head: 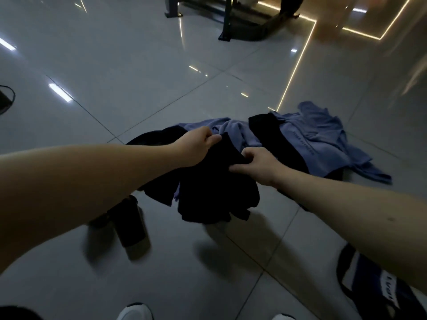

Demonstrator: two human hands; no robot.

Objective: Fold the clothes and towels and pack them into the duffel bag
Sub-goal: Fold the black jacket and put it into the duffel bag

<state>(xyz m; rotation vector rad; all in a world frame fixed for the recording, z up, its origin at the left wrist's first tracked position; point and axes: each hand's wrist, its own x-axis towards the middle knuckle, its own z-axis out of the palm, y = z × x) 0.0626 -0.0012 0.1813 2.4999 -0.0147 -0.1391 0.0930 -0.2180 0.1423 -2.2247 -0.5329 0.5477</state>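
A black garment (215, 192) hangs above the tiled floor, held up by both hands. My left hand (196, 144) pinches its upper left edge. My right hand (256, 165) grips its upper right edge with curled fingers. Behind it a pile of clothes lies on the floor: a blue garment (323, 142) with small lettering, and another black piece (265, 128) across it. The duffel bag (369, 287), dark blue and black with white marks, lies at the lower right, partly hidden by my right forearm.
A dark bottle (129, 222) lies on the floor under my left forearm. White shoe tips (136, 312) show at the bottom edge. Black metal equipment legs (226, 24) stand far back. A dark object (5, 98) sits at the left edge.
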